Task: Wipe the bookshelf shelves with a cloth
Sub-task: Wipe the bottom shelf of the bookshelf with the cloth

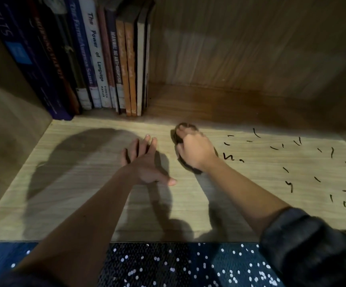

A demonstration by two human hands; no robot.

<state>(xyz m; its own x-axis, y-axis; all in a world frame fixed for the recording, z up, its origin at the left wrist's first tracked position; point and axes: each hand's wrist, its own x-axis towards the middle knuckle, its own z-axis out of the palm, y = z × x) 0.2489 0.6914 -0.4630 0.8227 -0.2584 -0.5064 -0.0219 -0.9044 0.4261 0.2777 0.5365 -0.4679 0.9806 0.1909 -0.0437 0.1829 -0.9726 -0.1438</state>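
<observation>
The light wooden shelf board (85,183) fills the middle of the head view. My right hand (194,152) grips a dark brown bunched cloth (181,131) and presses it on the board near the centre. Most of the cloth is hidden under the fingers. My left hand (145,162) lies flat on the board just left of it, fingers straight and spread. Several short black pen-like marks (292,162) are scattered over the right part of the board, starting right beside the cloth.
A row of upright books (97,59) stands at the back left, against the left side wall (8,121). The wooden back panel (250,48) closes the shelf behind. A dark blue speckled carpet (168,266) lies below the front edge.
</observation>
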